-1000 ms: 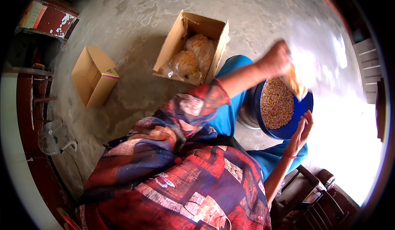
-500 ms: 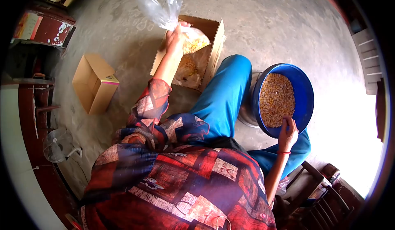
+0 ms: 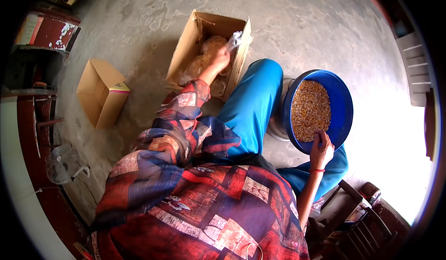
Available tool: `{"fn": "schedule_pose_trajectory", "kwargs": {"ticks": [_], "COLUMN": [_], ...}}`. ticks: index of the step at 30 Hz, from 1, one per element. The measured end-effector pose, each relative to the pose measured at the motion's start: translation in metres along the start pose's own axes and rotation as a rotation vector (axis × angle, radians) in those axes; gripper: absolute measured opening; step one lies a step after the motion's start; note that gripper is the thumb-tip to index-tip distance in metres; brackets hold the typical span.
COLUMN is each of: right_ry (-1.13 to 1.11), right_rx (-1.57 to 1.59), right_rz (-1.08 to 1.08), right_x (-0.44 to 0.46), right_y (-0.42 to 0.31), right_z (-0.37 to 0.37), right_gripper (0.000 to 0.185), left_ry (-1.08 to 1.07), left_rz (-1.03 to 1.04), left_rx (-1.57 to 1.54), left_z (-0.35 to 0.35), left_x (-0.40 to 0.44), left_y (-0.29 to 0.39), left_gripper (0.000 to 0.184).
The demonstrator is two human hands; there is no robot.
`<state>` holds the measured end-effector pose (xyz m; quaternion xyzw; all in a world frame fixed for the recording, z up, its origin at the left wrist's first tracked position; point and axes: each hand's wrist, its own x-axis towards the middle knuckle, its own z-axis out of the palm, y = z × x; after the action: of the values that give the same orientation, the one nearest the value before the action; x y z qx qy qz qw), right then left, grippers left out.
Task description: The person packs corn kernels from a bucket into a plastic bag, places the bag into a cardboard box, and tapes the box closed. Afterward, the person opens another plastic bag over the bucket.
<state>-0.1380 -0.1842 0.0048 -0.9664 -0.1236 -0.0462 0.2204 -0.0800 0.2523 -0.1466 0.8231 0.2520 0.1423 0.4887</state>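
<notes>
Colour and pattern identification
The tub (image 3: 343,113) is showing solid blue; the kernels (image 3: 310,109) are showing mottled yellow and tan. The plastic bag (image 3: 235,40) is appearing clear with white glints. The large carton (image 3: 185,48) and small carton (image 3: 113,105) are presenting plain brown, the latter bearing a pink strip. The shirt (image 3: 218,199) is displaying red, navy and cream patchwork; the trousers (image 3: 253,97) are showing plain blue.

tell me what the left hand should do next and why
Probably loosen the grip of the left hand and let the plastic bag settle: the grip appears closed below its bunched top, and the hand is over the open cardboard box.
</notes>
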Motion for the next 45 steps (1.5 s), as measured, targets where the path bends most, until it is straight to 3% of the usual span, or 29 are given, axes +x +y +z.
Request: {"fn": "schedule_pose_trajectory", "kwargs": {"ticks": [2,3,4,5,6,7,9,11,12,13,14,15,16,17,18,19,24,27,32,35,38,41,45], "right_ry": [0.0,0.002,0.002,-0.012,-0.024,-0.023,-0.014,-0.012,-0.011,-0.015,-0.023,-0.03,-0.042,-0.044,-0.056,-0.068,-0.066,-0.094,-0.122,-0.134,-0.155,-0.146,-0.153], "right_rx": [0.003,0.004,0.002,0.0,-0.001,-0.001,-0.028,-0.017,-0.009,-0.006,-0.01,-0.016,-0.008,-0.011,-0.031,-0.051,-0.067,-0.076,-0.153,-0.133,-0.128,-0.142,-0.147], "right_rz": [-0.005,-0.007,-0.009,-0.001,0.007,0.005,-0.006,-0.012,-0.015,-0.018,-0.017,-0.016,-0.011,-0.014,-0.006,0.002,0.008,0.025,0.031,0.061,0.067,0.022,0.029], "right_x": [0.0,0.0,0.0,0.0,0.0,0.0,-0.001,-0.001,-0.001,-0.001,0.0,0.0,0.0,0.0,0.0,0.0,0.0,0.001,0.001,0.001,0.002,0.004,0.004], "right_y": [0.0,0.0,-0.001,-0.002,-0.003,-0.002,0.001,0.0,-0.001,0.0,0.001,0.001,0.0,0.0,0.001,0.002,-0.003,-0.004,-0.005,-0.006,-0.003,-0.005,-0.009], "right_z": [0.001,0.001,0.001,0.0,-0.001,0.0,0.002,0.0,0.0,0.0,0.001,0.001,-0.001,-0.001,-0.001,0.0,-0.001,0.0,-0.002,-0.003,-0.003,-0.005,-0.004], "right_gripper": [0.009,0.009,0.009,0.009,0.009,0.009,0.009,0.009,0.01,0.01,0.01,0.01,0.01,0.01,0.01,0.01,0.01,0.01,0.01,0.011,0.011,0.01,0.01], "left_ry": [-0.164,-0.299,-0.582,-0.804,-1.027,-1.025,-1.248,-1.237,-0.925,-0.67,-0.114,-0.253,-0.104,0.057,0.108,0.077,0.285,0.321,0.281,0.358,0.241,0.28,0.323], "left_rz": [0.199,0.214,0.13,0.174,0.218,0.219,0.22,0.001,-0.166,-0.158,-0.282,-0.207,-0.479,-0.448,-0.47,-0.511,-0.671,-0.658,-0.669,-0.753,-0.765,-0.666,-0.699], "left_rx": [0.172,0.545,0.803,0.87,0.933,0.933,1.025,0.991,0.403,-0.374,-0.49,-0.213,-0.378,-0.449,-0.458,-0.482,-0.549,-0.668,-0.711,-0.664,-0.607,-0.58,-0.721], "left_z": [0.016,0.011,0.0,0.008,-0.002,-0.002,-0.015,-0.028,-0.046,-0.051,-0.072,-0.076,-0.082,-0.08,-0.082,-0.088,-0.079,-0.069,-0.071,-0.078,-0.084,-0.081,-0.074], "left_x": [-0.007,-0.018,-0.029,-0.021,-0.026,-0.028,-0.04,-0.022,-0.014,-0.003,-0.034,0.014,0.019,0.039,0.055,0.061,0.118,0.134,0.14,0.143,0.137,0.136,0.15], "left_y": [-0.043,-0.035,-0.014,-0.088,-0.09,-0.09,-0.058,-0.042,-0.048,-0.086,0.012,-0.001,0.027,0.016,0.017,0.033,0.011,0.0,0.007,0.004,0.01,0.0,-0.072], "left_gripper": [0.025,0.026,0.029,0.027,0.026,0.026,0.033,0.037,0.032,0.027,0.022,0.026,0.043,0.033,0.034,0.046,0.046,0.046,0.017,0.011,0.01,0.013,0.015]}}
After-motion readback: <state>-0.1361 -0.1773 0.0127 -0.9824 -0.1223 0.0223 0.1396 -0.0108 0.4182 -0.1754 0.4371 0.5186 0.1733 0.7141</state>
